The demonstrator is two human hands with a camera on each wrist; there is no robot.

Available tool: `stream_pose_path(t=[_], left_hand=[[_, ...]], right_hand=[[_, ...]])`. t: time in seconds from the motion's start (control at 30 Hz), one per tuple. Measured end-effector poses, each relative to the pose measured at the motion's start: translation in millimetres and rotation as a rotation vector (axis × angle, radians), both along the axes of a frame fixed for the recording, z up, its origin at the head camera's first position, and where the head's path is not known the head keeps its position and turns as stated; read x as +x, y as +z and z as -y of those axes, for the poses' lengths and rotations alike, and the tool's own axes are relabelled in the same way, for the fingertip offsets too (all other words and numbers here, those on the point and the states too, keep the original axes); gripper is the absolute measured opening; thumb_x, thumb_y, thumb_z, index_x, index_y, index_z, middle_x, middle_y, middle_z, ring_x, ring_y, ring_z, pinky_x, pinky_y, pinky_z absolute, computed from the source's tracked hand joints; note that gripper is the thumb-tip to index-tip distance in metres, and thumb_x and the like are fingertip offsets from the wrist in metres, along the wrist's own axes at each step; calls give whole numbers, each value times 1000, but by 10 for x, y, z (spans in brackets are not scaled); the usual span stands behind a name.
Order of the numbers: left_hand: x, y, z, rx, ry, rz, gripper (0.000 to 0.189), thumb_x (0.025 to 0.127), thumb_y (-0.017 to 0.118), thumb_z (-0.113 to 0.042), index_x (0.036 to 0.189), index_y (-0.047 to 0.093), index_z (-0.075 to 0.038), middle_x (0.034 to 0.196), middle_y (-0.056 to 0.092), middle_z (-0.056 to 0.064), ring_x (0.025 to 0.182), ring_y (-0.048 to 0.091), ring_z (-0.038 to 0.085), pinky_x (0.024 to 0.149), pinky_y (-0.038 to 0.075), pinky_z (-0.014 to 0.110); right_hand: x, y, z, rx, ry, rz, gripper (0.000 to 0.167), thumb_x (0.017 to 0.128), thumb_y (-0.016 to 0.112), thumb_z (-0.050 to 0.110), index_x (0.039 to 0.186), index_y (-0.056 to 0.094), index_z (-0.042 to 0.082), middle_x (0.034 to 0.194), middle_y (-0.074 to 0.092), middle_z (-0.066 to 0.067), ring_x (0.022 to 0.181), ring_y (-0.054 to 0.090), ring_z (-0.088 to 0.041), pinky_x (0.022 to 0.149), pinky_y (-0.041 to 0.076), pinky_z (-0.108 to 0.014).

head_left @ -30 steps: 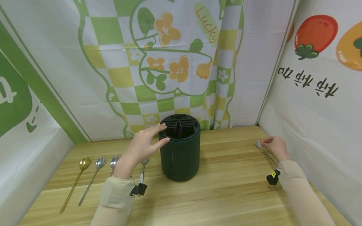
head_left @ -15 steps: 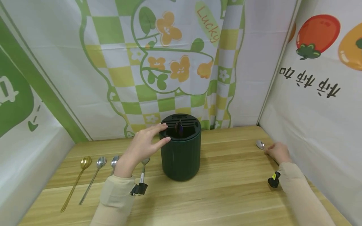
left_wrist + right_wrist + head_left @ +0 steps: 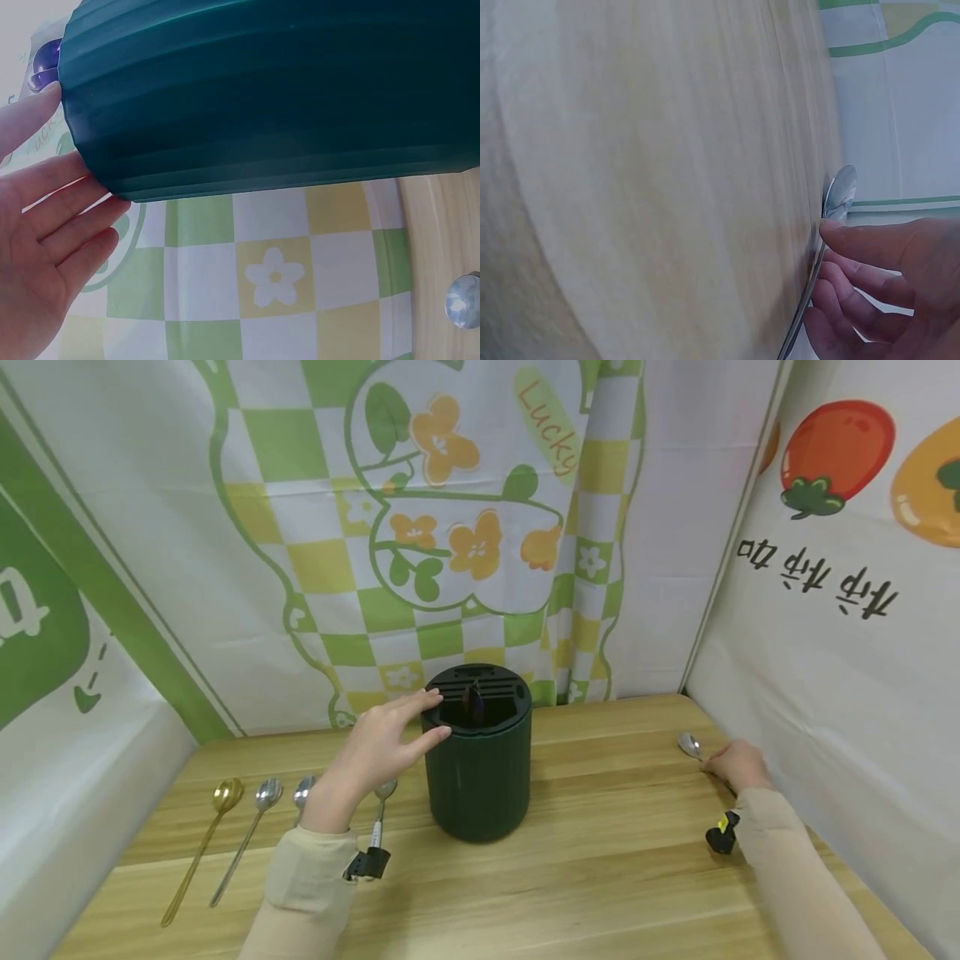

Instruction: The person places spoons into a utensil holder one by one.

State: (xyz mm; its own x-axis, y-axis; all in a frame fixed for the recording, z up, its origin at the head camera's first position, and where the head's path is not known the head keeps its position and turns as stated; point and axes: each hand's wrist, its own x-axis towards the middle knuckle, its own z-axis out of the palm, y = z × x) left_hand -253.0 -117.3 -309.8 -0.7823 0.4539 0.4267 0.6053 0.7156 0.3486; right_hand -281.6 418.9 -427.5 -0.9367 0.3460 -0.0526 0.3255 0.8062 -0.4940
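A dark green ribbed utensil holder [image 3: 480, 789] with a black slotted top stands upright on the table. My left hand [image 3: 371, 756] rests at its upper left rim, thumb and fingers extended; in the left wrist view the fingertips meet the rim of the green wall [image 3: 270, 97]. A shiny purple-dark utensil end [image 3: 474, 702] pokes up from the holder's opening. At the far right, my right hand [image 3: 738, 764] pinches a silver spoon [image 3: 689, 745] just below its bowl. In the right wrist view the thumb presses on the spoon's neck [image 3: 826, 232], and the spoon lies along the tabletop.
On the left lie a golden spoon [image 3: 227, 795], a silver spoon [image 3: 267, 793], and another silver spoon [image 3: 303, 790] partly behind my left wrist. A spoon with a white-labelled handle [image 3: 386, 789] lies beside the holder. Printed curtains [image 3: 480, 527] border the wooden table [image 3: 585, 860].
My right hand has slid from the spoon's bowl down to its neck, leaving the bowl uncovered. The left hand and holder have stayed in place.
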Motion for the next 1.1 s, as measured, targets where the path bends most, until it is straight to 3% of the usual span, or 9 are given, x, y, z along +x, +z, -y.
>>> stream_pose_path(t=[0.53,0.67,0.83,0.97,1.1], left_hand=[[-6,-18,7,2,-4,1,57,92,53,-52,137,52,-17,144,47,1,130,47,27,104,41,49],[-5,-18,6,1,0,-1,57,92,54,-52,137,52,-18,144,47,1,130,48,27,104,41,49],[-2,-12,3,-3,2,0,56,92,54,-51,137,52,-17,144,47,2,130,48,28,104,41,49],[-5,-10,-1,-2,2,-1,56,92,54,-51,137,52,-17,144,47,2,130,48,28,104,41,49],[-11,-10,-6,-2,0,-8,56,92,54,-51,137,52,-17,144,47,2,130,47,28,104,41,49]], right_hand=[[-12,10,17,-50,-9,44,25,80,68,15,90,69,-8,100,63,-30,92,58,-41,81,48,-48],[-30,10,21,-60,6,40,24,78,69,14,84,69,-9,85,67,-24,80,60,-32,73,50,-41],[-66,-8,30,-202,5,62,18,78,69,9,77,67,-9,57,65,-3,53,59,-12,54,51,-26],[-86,-42,36,-288,-1,63,15,78,69,6,75,64,-7,53,62,2,48,59,-8,51,53,-23],[-108,-61,37,-304,-6,61,14,78,69,7,71,64,-5,50,61,3,46,58,-6,49,51,-20]])
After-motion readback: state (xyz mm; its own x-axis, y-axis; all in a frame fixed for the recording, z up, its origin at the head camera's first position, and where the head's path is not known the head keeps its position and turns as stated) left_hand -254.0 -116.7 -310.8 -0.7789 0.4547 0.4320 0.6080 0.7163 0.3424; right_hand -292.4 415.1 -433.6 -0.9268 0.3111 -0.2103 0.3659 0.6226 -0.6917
